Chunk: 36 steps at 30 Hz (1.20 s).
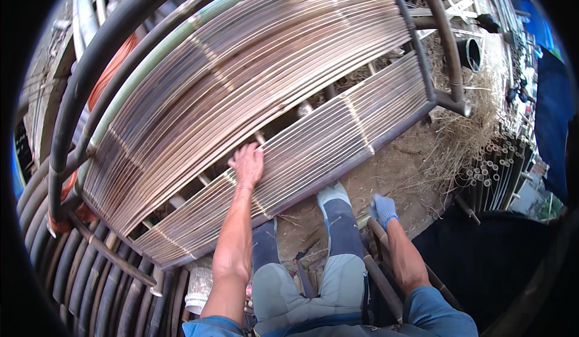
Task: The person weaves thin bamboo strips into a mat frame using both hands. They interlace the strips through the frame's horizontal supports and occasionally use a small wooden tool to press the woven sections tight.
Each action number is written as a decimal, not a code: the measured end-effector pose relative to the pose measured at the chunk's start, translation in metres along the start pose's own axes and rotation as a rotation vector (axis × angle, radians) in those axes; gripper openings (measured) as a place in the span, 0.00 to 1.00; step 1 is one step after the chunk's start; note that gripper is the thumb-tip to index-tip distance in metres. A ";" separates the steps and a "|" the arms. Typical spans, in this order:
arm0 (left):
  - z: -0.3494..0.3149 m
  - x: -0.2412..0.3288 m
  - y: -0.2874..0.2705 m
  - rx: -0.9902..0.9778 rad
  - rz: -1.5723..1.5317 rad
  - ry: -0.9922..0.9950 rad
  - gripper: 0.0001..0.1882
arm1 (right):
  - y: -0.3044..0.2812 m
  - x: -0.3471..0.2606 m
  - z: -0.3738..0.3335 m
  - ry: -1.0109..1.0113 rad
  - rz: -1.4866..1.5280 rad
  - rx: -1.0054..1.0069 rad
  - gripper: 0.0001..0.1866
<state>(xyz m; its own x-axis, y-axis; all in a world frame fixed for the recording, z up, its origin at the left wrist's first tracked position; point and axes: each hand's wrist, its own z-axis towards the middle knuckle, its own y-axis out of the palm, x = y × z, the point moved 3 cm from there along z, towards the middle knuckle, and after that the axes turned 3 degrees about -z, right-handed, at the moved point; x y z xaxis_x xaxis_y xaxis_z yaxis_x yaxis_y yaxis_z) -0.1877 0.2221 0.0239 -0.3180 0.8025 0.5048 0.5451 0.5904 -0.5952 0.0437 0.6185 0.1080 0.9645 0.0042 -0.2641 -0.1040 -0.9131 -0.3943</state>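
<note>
A bamboo bench or daybed frame with rows of thin split-bamboo slats lies tilted in front of me. A long gap runs between the wide far section and a narrower near section of slats. My left hand, bare, rests on the near slats by the gap, its fingers apart and a little bent. Off to the right, my right hand wears a pale blue-grey glove, close to the end of a bamboo pole. Blur hides how its fingers lie and whether they hold anything.
Dark bamboo poles are stacked at the left. On the right lie straw-like shavings and a bundle of cut bamboo tubes. A white bucket stands near my left forearm. Black cloth spreads at lower right.
</note>
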 end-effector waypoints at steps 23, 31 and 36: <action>0.070 0.414 0.137 -0.059 0.018 0.674 0.22 | -0.236 -0.282 0.025 -0.687 -0.391 -0.399 0.12; 0.130 0.339 0.109 0.065 -0.002 0.104 0.20 | -0.248 -0.395 0.171 -1.371 -0.993 0.781 0.08; 0.163 0.329 0.116 -0.120 -0.063 0.090 0.21 | -0.093 -0.415 0.214 -1.221 -1.272 0.467 0.09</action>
<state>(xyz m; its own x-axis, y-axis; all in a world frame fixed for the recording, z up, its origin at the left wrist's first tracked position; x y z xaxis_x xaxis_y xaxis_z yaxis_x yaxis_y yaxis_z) -0.3556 0.5681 0.0191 -0.2871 0.7499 0.5960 0.6164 0.6209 -0.4843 -0.3990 0.7890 0.0663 -0.1737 0.9846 0.0218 0.2099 0.0586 -0.9760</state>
